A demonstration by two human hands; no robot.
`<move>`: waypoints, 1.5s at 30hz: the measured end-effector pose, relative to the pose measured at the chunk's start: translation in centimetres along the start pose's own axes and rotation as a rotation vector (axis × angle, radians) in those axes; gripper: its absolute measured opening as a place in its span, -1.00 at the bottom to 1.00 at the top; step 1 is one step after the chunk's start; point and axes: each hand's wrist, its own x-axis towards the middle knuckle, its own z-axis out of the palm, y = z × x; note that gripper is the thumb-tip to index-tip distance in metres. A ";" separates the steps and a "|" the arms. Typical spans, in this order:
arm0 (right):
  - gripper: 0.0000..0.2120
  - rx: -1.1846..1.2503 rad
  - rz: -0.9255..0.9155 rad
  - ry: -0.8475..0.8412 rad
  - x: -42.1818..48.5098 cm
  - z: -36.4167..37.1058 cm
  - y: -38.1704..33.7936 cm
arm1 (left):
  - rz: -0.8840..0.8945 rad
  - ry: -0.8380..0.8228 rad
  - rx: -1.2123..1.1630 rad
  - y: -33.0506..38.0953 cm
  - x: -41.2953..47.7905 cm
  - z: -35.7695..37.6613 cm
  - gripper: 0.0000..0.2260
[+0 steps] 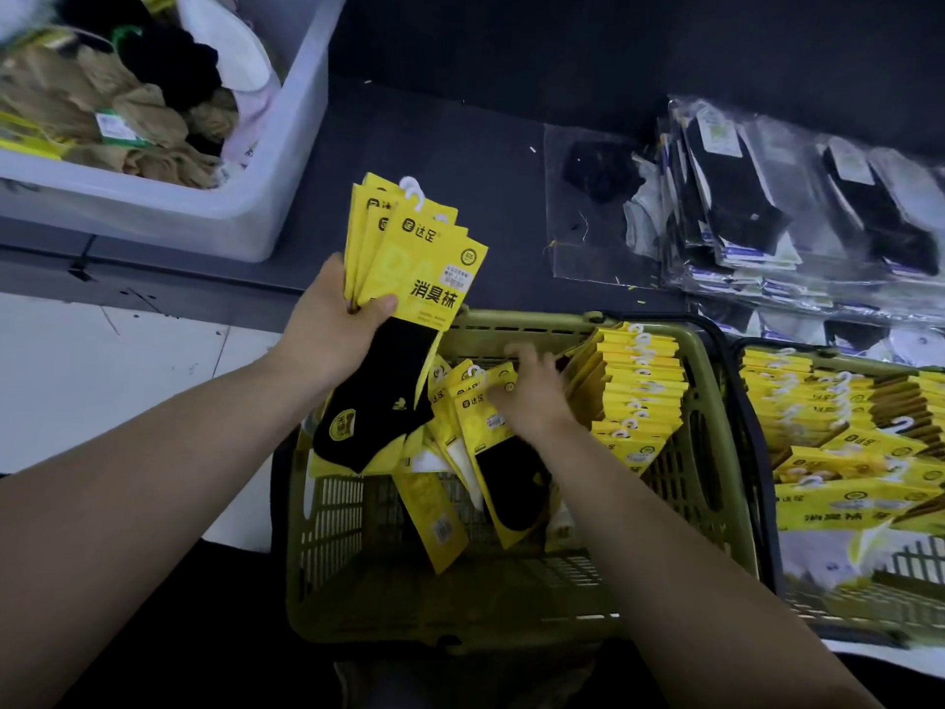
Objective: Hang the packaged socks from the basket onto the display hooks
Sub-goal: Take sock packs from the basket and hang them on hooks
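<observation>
The step in hand looks like gathering: packs are being collected from the basket (327, 529) before any hanging, and no display hooks are in view. The left hand (332, 324) grips a fanned bunch of packs (419, 258), thumb across the front card and fingers curled behind, held up above the basket's far left corner. The right hand (532, 396) is down in the basket on the loose packs (475, 417); it is blurred, so whether its fingers pinch one or only rest on it cannot be told. The next move likely calls for lifting one loose pack by its card, adding it to the bunch with the hooks lined up, then turning toward the display. Each pack is a yellow card with black print and a white plastic hook (411, 189) on top, a black sock hanging below. More packs stand in a tight row (639, 381) along the basket's right side, and a second basket (767, 345) beside it holds many more.
</observation>
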 end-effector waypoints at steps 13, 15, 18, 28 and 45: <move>-0.10 -0.005 0.203 -0.167 1.1 4.7 4.4 | 0.041 -0.011 0.042 -0.1 -0.6 0.6 -0.66; -0.07 -0.013 0.245 -0.148 1.0 5.6 4.7 | 0.046 -0.046 0.050 -0.2 -0.8 0.6 -0.64; -0.19 -0.059 0.236 -0.037 0.7 5.6 5.0 | 0.047 -0.084 0.042 -0.3 -0.7 0.6 -0.62; -0.79 0.842 0.021 0.107 -4.9 -1.8 3.3 | 0.028 -0.078 -0.015 0.2 -0.5 0.6 -0.74; -0.85 0.917 -0.370 0.487 -6.4 -21.3 -10.5 | 0.211 -0.287 -0.540 16.8 -1.9 2.0 -0.70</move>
